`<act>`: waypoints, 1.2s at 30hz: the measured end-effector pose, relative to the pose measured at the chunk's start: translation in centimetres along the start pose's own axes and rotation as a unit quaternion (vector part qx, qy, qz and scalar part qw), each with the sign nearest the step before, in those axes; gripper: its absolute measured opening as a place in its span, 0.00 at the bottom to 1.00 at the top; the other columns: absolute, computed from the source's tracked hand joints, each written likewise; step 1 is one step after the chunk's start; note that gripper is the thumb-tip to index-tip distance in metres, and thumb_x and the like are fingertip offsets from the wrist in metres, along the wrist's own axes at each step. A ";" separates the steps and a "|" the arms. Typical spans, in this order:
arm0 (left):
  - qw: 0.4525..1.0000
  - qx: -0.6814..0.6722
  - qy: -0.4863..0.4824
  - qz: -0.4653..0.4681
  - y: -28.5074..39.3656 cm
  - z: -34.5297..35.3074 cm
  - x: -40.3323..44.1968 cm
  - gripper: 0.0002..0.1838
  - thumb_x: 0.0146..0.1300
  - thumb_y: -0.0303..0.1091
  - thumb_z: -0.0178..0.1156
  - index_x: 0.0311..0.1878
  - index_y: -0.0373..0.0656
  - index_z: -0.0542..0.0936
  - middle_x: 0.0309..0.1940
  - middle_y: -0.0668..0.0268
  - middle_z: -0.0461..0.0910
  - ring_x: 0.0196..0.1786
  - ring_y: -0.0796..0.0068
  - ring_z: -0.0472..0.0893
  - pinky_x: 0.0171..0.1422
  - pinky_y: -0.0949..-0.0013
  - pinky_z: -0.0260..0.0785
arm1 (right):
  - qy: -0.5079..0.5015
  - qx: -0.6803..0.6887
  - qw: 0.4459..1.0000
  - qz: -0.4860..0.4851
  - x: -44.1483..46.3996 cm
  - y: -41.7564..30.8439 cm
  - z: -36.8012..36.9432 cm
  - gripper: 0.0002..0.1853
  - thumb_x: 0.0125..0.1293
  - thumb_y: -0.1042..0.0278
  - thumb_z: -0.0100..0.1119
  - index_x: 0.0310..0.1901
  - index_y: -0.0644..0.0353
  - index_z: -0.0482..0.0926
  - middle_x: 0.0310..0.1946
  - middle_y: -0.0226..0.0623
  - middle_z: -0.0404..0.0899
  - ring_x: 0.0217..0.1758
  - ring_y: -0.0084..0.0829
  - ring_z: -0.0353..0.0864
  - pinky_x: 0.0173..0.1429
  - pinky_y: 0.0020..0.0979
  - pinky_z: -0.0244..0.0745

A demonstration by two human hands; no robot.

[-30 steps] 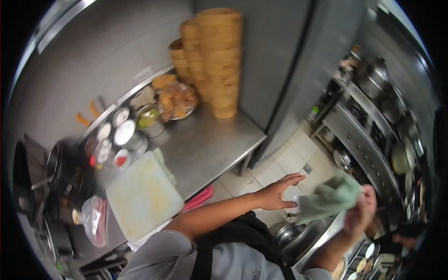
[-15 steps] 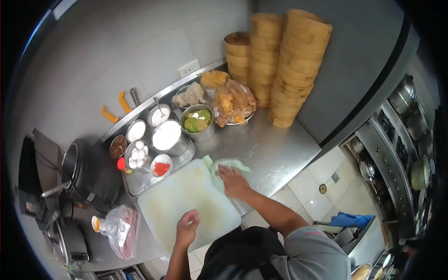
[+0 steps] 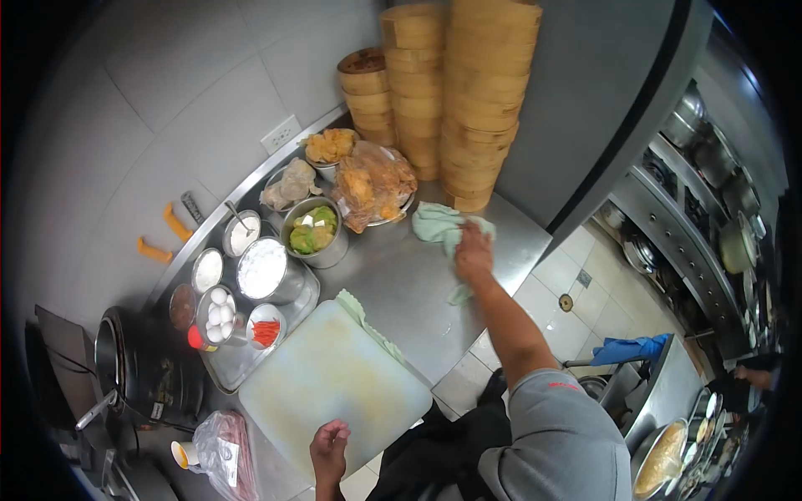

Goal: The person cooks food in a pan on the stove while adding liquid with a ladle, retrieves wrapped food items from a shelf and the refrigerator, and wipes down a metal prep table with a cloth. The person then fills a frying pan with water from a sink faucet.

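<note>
My right hand (image 3: 474, 253) is closed on a pale green cloth (image 3: 437, 224), pressed against the steel counter (image 3: 393, 275) in front of the tall bamboo steamers. Part of the cloth bunches out to the left of the fingers, and a corner trails below them. My left hand (image 3: 330, 442) hovers over the near edge of a large white cutting board (image 3: 334, 384), its fingers curled in and nothing seen in them. A second green cloth (image 3: 368, 324) sticks out from under the board's far right edge.
Stacked bamboo steamers (image 3: 484, 100) stand at the back. A bagged orange-brown food (image 3: 373, 184), a pot of green leaves (image 3: 314, 232), a bowl of eggs (image 3: 220, 316) and red strips (image 3: 266, 332) line the wall side. A black cooker (image 3: 159, 359) and bagged meat (image 3: 225, 459) are left.
My right hand has swept the cloth away from the board, across the counter toward the steamers. My left hand has stayed over the board's near part. The camera view has shifted.
</note>
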State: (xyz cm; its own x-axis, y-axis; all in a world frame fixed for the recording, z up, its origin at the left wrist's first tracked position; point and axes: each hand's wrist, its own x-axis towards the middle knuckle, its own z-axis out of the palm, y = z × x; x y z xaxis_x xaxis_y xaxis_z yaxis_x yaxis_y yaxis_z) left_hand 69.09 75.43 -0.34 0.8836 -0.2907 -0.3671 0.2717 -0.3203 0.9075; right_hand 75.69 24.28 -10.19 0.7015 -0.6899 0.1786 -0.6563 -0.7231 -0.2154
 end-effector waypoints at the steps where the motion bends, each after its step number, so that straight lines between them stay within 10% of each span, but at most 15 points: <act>1: 1.000 -0.001 -0.006 0.003 0.2 0.0 0.4 0.15 0.62 0.31 0.62 0.49 0.34 0.77 0.41 0.64 0.81 0.43 0.76 0.79 0.48 0.73 0.71 | 0.038 0.021 0.999 0.013 -0.9 3.2 -0.3 0.26 0.65 0.66 0.48 0.66 0.53 0.63 0.72 0.36 0.55 0.77 0.35 0.49 0.77 0.46 0.46; 6: 0.996 0.008 -0.053 0.069 1.4 0.4 1.4 0.16 0.65 0.33 0.58 0.52 0.34 0.74 0.44 0.61 0.81 0.42 0.73 0.81 0.43 0.73 0.71 | -0.009 -0.009 0.991 0.130 -4.9 12.8 -7.4 0.21 0.63 0.68 0.50 0.59 0.57 0.71 0.62 0.43 0.69 0.63 0.45 0.68 0.66 0.47 0.63; 8: 0.994 -0.003 -0.081 0.070 1.8 1.2 2.0 0.16 0.65 0.32 0.57 0.52 0.34 0.74 0.44 0.60 0.81 0.42 0.73 0.81 0.42 0.73 0.71 | 0.113 0.036 0.971 0.207 -5.7 18.3 -6.5 0.19 0.59 0.72 0.50 0.53 0.63 0.73 0.50 0.51 0.74 0.53 0.52 0.72 0.58 0.48 0.68; 14: 0.979 -0.006 -0.171 0.111 7.8 9.4 3.9 0.13 0.66 0.31 0.57 0.51 0.35 0.75 0.42 0.58 0.81 0.41 0.72 0.81 0.42 0.73 0.72 | 0.303 0.314 0.895 0.089 -5.9 13.0 -14.4 0.18 0.56 0.81 0.45 0.50 0.63 0.71 0.43 0.54 0.73 0.49 0.53 0.74 0.57 0.43 0.69; 18: 0.938 -0.004 -0.254 0.234 14.0 18.5 3.7 0.12 0.67 0.31 0.56 0.50 0.35 0.75 0.42 0.58 0.81 0.41 0.71 0.81 0.43 0.72 0.73 | 0.241 0.457 0.855 -0.053 -5.5 7.2 -12.9 0.22 0.63 0.71 0.50 0.60 0.59 0.67 0.58 0.51 0.68 0.57 0.46 0.71 0.63 0.39 0.66; 22: 0.907 -0.011 -0.327 0.263 17.3 27.3 3.5 0.13 0.66 0.30 0.59 0.50 0.34 0.75 0.42 0.58 0.81 0.43 0.72 0.81 0.48 0.72 0.72 | -0.174 0.412 0.862 -0.238 -11.3 9.8 -21.8 0.32 0.69 0.48 0.50 0.64 0.66 0.64 0.67 0.58 0.59 0.73 0.49 0.57 0.76 0.40 0.50; 28: 0.904 0.046 -0.382 0.186 16.6 41.0 3.6 0.12 0.66 0.30 0.58 0.50 0.34 0.75 0.41 0.58 0.82 0.38 0.74 0.82 0.41 0.74 0.74 | -0.202 0.411 0.886 -0.074 -15.5 27.0 -21.4 0.28 0.65 0.50 0.55 0.57 0.66 0.72 0.47 0.48 0.79 0.53 0.45 0.78 0.60 0.37 0.70; 30: 0.892 0.065 -0.408 0.184 17.1 46.3 3.5 0.12 0.67 0.30 0.57 0.50 0.34 0.75 0.41 0.59 0.82 0.38 0.74 0.82 0.41 0.74 0.74 | -0.134 0.483 0.863 0.068 -16.6 32.0 -21.7 0.26 0.64 0.50 0.56 0.52 0.66 0.75 0.40 0.42 0.81 0.44 0.39 0.80 0.54 0.35 0.73; 36: 0.852 0.119 -0.463 0.213 20.6 61.3 1.0 0.14 0.68 0.34 0.57 0.51 0.35 0.75 0.42 0.57 0.82 0.39 0.73 0.82 0.40 0.73 0.75 | 0.094 0.653 0.747 0.088 -17.9 42.9 -33.2 0.19 0.63 0.58 0.63 0.50 0.63 0.76 0.41 0.36 0.79 0.44 0.26 0.78 0.49 0.29 0.73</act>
State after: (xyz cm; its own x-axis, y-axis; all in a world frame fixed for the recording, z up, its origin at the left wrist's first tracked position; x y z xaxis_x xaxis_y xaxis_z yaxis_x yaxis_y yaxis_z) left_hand 52.17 13.26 5.46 0.1723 -0.9779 -0.1183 -0.1805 -0.1494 0.9722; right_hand 25.74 4.49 9.25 0.5052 -0.8511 0.1425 0.1824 -0.0561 -0.9816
